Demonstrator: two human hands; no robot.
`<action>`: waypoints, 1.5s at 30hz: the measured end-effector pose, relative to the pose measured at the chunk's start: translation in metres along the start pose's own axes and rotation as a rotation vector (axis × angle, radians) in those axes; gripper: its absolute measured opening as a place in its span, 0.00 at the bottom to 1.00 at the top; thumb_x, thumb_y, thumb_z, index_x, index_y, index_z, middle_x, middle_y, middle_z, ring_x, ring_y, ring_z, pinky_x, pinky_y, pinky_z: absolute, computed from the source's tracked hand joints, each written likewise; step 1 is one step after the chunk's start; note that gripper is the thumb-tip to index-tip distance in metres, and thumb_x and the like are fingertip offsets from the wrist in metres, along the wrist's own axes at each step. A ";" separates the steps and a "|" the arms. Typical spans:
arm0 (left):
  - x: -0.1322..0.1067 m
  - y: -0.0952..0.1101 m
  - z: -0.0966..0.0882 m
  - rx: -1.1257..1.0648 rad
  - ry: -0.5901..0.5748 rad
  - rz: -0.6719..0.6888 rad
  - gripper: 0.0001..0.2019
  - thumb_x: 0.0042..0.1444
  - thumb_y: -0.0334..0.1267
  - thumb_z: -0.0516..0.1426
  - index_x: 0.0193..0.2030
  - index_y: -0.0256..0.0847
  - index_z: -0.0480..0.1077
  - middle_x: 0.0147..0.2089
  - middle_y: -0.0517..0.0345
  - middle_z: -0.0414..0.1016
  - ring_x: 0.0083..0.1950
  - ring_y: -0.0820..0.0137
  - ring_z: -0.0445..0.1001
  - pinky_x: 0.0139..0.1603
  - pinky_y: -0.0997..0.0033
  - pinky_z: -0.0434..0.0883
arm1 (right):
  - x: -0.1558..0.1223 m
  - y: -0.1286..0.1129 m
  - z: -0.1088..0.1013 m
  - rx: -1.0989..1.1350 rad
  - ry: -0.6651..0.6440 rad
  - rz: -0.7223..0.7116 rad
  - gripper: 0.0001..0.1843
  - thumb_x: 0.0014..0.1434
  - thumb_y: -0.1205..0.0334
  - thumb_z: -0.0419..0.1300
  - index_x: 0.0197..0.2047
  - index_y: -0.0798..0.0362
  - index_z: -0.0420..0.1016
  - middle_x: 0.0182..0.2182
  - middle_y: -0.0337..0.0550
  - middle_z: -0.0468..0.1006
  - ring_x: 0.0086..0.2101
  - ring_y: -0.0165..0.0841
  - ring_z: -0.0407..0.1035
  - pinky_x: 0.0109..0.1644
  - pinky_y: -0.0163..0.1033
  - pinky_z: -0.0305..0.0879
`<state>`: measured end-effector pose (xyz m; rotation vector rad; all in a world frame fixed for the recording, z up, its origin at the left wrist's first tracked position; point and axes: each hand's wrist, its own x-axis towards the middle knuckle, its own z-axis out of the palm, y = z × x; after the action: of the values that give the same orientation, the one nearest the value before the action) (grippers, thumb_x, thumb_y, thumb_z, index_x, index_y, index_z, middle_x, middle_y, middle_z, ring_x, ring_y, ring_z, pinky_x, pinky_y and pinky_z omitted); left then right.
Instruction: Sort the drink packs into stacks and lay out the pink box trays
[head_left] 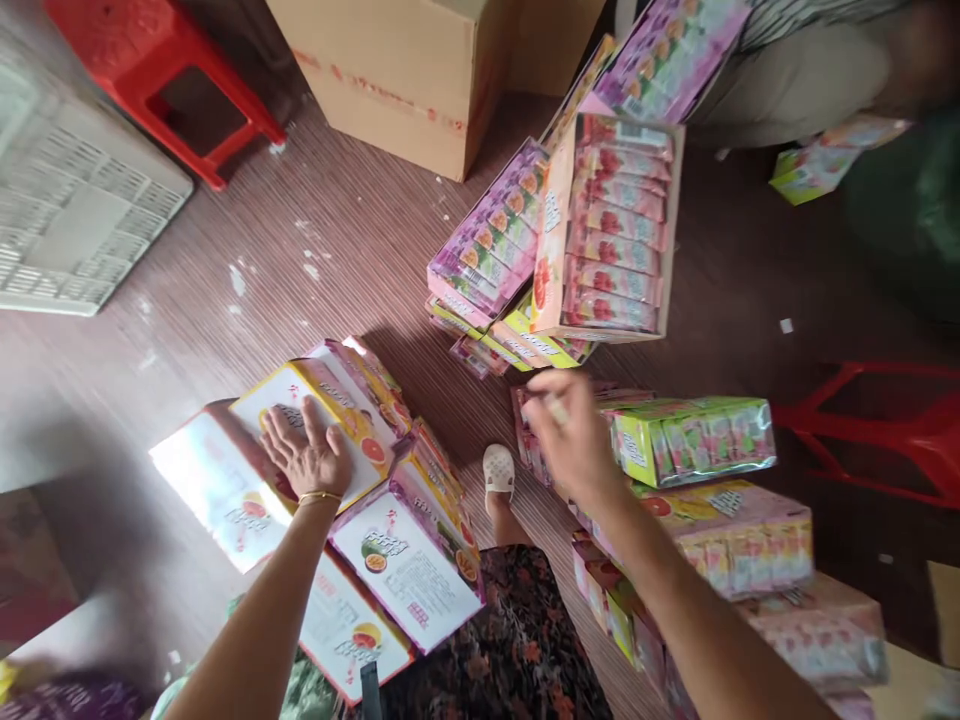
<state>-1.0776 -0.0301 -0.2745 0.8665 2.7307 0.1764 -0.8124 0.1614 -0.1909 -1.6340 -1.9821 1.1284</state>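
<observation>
My left hand (306,455) lies flat with fingers spread on a yellow-edged white box (281,395) with grapefruit pictures. That box sits in a cluster of closed boxes, among them a purple-edged one (405,560) with passion fruit pictures and an orange-edged one (349,620). My right hand (570,430) is in the air at centre right, its fingers curled but smeared by motion; whether it holds anything does not show. Near it are a green box of sachets (694,440) and an open tray of pink sachets (619,230). Beside that tray leans a purple passion fruit box (491,230).
A large cardboard carton (390,80) stands at the back. Left are a red stool (180,70) and a white plastic crate (82,200); another red stool (877,430) stands right. Stacked sachet boxes (742,530) line my right side. Another person's leg (802,80) shows top right.
</observation>
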 end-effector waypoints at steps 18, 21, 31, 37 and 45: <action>0.060 -0.011 -0.009 -0.075 0.105 0.042 0.29 0.64 0.42 0.48 0.71 0.40 0.58 0.77 0.44 0.43 0.78 0.53 0.37 0.76 0.43 0.35 | 0.011 -0.003 0.176 0.388 -0.593 0.338 0.16 0.69 0.58 0.47 0.35 0.54 0.71 0.17 0.31 0.64 0.18 0.24 0.56 0.25 0.31 0.52; 0.056 -0.007 -0.009 -0.074 0.108 0.048 0.29 0.63 0.41 0.48 0.71 0.40 0.57 0.77 0.45 0.43 0.78 0.54 0.36 0.76 0.44 0.33 | 0.005 0.023 0.167 0.363 -0.461 0.381 0.18 0.69 0.55 0.45 0.38 0.54 0.73 0.19 0.32 0.66 0.19 0.25 0.58 0.28 0.33 0.54; 0.064 -0.019 -0.016 -0.019 0.128 0.143 0.27 0.66 0.38 0.50 0.70 0.33 0.55 0.76 0.43 0.42 0.76 0.49 0.39 0.74 0.35 0.34 | -0.136 0.087 0.119 -0.029 -0.468 0.429 0.20 0.68 0.54 0.46 0.36 0.54 0.75 0.27 0.45 0.77 0.31 0.35 0.71 0.36 0.38 0.62; -0.026 -0.010 -0.022 -0.031 0.103 0.420 0.32 0.69 0.51 0.40 0.70 0.28 0.55 0.73 0.33 0.48 0.77 0.52 0.42 0.75 0.42 0.38 | -0.189 0.067 0.121 -0.054 -0.457 0.424 0.16 0.66 0.62 0.50 0.48 0.55 0.78 0.41 0.52 0.80 0.44 0.40 0.73 0.51 0.42 0.68; -0.116 -0.009 0.023 0.029 0.045 0.273 0.32 0.67 0.49 0.42 0.71 0.31 0.56 0.73 0.33 0.50 0.76 0.50 0.43 0.74 0.42 0.40 | -0.194 0.065 0.127 0.086 -0.484 0.422 0.18 0.66 0.64 0.51 0.55 0.57 0.76 0.44 0.52 0.79 0.50 0.39 0.69 0.58 0.44 0.66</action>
<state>-0.9844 -0.1038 -0.2725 1.2558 2.6507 0.2115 -0.8005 -0.0638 -0.2762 -1.9264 -1.8492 1.8901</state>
